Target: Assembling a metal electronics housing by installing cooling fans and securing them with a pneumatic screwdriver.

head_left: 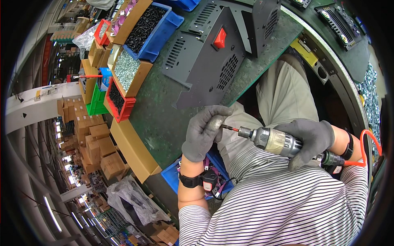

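Observation:
My right hand [312, 137], in a grey glove, is wrapped round a pneumatic screwdriver [274, 141] with tape on its body. The tool lies across my lap and its bit [230, 128] points left. At the bit's tip is my left hand [202, 133], also gloved, with thumb and fingers pinched together; anything small between them is hidden. Beyond my hands, on the green bench, stands a black sheet-metal housing [205, 67] with vent slots, a honeycomb grille and a red rocker switch [220, 38]. An upright black panel [264, 28] joins its right side.
Along the bench's left are a blue bin [158, 43] of black screws, a cardboard box [127, 71] of silver screws and a red bin [119, 100] of black screws. A blue tray [170, 176] sits under my left forearm. A red air hose [371, 139] loops at right.

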{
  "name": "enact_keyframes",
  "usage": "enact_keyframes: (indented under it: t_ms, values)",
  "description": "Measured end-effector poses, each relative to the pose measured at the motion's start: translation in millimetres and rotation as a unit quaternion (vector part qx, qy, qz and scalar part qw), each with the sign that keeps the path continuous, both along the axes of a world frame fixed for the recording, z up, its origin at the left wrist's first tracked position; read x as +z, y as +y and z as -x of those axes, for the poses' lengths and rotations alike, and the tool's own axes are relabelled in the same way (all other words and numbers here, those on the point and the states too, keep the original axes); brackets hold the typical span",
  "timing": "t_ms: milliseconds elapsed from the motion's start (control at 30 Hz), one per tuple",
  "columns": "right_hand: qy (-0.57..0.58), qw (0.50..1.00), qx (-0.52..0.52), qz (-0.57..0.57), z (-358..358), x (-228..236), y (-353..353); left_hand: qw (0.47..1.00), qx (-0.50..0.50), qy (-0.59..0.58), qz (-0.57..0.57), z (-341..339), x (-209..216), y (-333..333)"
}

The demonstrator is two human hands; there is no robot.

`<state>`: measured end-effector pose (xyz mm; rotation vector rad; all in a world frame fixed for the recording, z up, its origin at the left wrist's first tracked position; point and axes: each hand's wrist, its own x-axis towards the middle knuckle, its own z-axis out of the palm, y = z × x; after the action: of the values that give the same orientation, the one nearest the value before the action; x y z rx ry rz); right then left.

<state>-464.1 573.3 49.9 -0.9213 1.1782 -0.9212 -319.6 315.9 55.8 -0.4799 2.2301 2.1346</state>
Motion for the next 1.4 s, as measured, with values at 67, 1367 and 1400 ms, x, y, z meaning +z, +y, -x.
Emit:
enact_keyframes:
  t_ms: [67,1367,1400]
  values:
    - [-0.020,0.998,-0.021,0.049,-0.4,-3.2,-0.1,0.999,0.002,0.030,0.012,-1.7,-4.3,1.7]
    - [-0.029,0.985,-0.168,0.012,-3.6,-36.4,-7.6,0.963,0.270,0.016,0.008,24.9,-60.9,-11.8]
    - [-0.026,0.985,-0.172,0.018,-3.7,-37.3,-8.1,0.963,0.270,0.018,0.003,25.3,-61.0,-11.6]
